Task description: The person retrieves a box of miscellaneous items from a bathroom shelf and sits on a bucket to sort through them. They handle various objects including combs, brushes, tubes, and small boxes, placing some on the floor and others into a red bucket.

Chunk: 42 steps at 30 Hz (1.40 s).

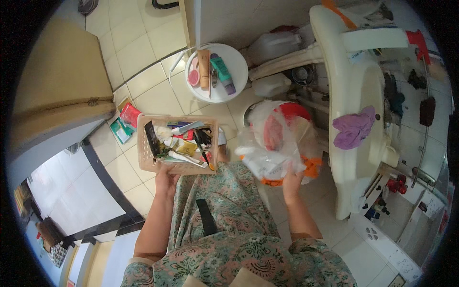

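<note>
My left hand (166,181) is closed on the near edge of a pale pink plastic basket (155,168), with part of its fingers hidden by the basket. Inside lie several small items: a dark flat packet (153,138), a yellow sachet (185,147), a white tube (184,158) and a black-and-orange slim tool (204,153). Off to the right, my right hand (291,181) grips a crumpled see-through plastic bag (272,160). Behind that bag is a bundle of red, white and orange plastic (294,112). On my lap lies a black strip (205,217).
A round white stool (208,97) holds tubes and a pink round item. Red and green packets (125,123) lie on the tiled floor beside the basket. At right stands a washbasin (342,167) with a purple cloth (354,128) on its edge. A wooden door (62,71) is at left.
</note>
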{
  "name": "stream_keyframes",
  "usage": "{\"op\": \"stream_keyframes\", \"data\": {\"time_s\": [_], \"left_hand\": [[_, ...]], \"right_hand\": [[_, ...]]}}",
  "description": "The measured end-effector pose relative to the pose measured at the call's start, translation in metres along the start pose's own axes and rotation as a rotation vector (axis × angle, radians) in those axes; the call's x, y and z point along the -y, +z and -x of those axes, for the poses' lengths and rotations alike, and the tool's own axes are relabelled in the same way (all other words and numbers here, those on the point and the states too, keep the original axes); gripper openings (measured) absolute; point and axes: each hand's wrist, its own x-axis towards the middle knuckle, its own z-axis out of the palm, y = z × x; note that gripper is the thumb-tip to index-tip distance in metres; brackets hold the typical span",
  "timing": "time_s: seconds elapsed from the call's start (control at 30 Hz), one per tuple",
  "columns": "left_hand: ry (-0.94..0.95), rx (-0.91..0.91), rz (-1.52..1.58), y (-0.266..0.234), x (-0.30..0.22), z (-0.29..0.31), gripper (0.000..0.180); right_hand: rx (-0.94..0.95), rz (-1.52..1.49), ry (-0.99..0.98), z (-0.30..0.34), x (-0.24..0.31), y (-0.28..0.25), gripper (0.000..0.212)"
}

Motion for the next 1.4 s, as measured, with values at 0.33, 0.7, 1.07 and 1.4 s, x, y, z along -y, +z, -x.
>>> {"op": "stream_keyframes", "data": {"time_s": [0.33, 0.7, 1.07, 1.4], "left_hand": [[0.147, 0.009, 0.070, 0.015, -0.005, 0.039, 0.047], [0.277, -0.008, 0.141, 0.010, 0.002, 0.078, 0.054], [0.298, -0.122, 0.333, -0.050, 0.005, 0.113, 0.030], [0.315, -0.123, 0.460, -0.054, 0.025, 0.108, 0.026]], "right_hand": [[0.224, -0.914, 0.286, -0.016, 0.080, 0.041, 0.039], [0.233, -1.060, 0.299, -0.046, 0.208, -0.018, 0.033], [0.229, -1.243, 0.048, -0.013, 0.327, -0.135, 0.033], [0.658, -0.675, -0.508, -0.018, 0.344, -0.075, 0.039]]}}
